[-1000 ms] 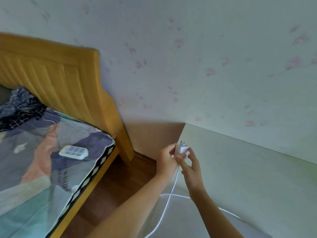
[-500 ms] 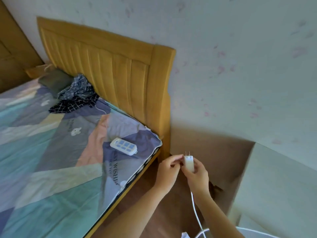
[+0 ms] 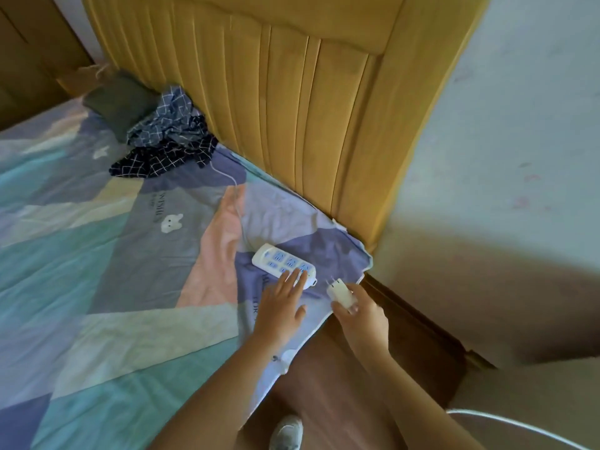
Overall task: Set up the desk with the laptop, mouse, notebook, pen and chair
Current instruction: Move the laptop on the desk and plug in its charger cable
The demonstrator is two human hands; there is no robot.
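Bedsheet (image 3: 97, 287) bears power strip (image 3: 283, 266); left hand (image 3: 281, 311) spread, right hand's (image 3: 363, 319) grip seemingly grasping charger (image 3: 340, 292).

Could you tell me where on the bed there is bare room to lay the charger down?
The sheet lies bare left of the power strip, down to the near edge. It is crowded by the headboard: checked clothes, and the left hand on the strip.

Left hand (image 3: 281, 311) flat on power strip (image 3: 283, 265), right hand (image 3: 362, 315) gripping charger (image 3: 340, 292)
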